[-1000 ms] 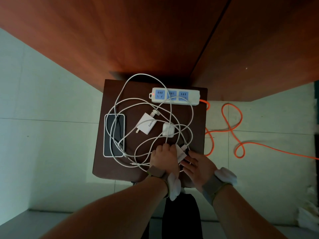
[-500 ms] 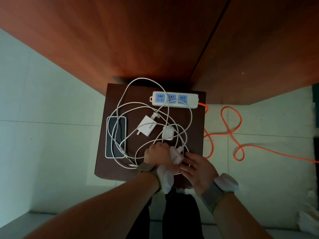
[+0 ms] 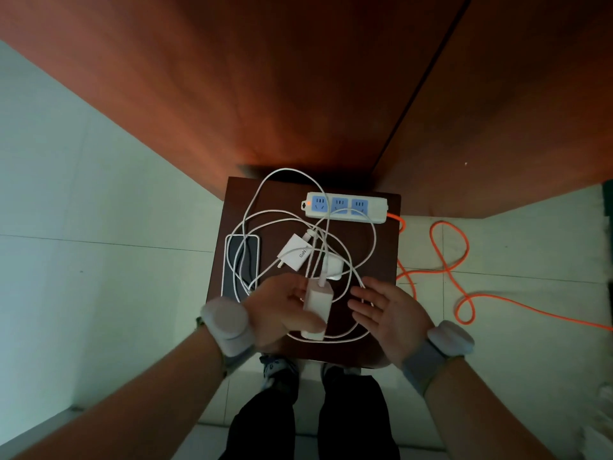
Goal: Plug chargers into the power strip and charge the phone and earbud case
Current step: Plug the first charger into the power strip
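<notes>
Chargers and their cables sit tangled on a small dark brown table (image 3: 381,247), seen from above by a person standing at its near edge. One white charger block (image 3: 316,308) is lifted off the surface in the left hand (image 3: 282,310), whose thumb and fingers are curled around the block's lower part, palm turned up. A white cable (image 3: 323,273) runs out of the block's far end into the tangle. The right hand (image 3: 388,313) hovers just beside the block, fingers spread and loosely open, holding nothing.

A second white charger (image 3: 295,254), marked "GaN", lies flat near the middle of the table with its prongs pointing toward the near left. Just beside it, partly hidden under cable loops, is a small white rounded object (image 3: 335,265) that may be the earbud case; it is too covered to tell. A phone (image 3: 240,263) lies face up along the left edge, screen dark, with cable loops draped over it.

A white power strip (image 3: 346,207) with three blue sockets lies along the far right edge, all sockets unoccupied, a small orange light lit at its left end. One cable loop crosses over it. An orange cord (image 3: 447,260) leaves its right end and snakes across the pale tiled floor (image 3: 99,260). Both wrists wear grey bands with white pods. A reddish wooden panel (image 3: 298,78) rises behind the table.
</notes>
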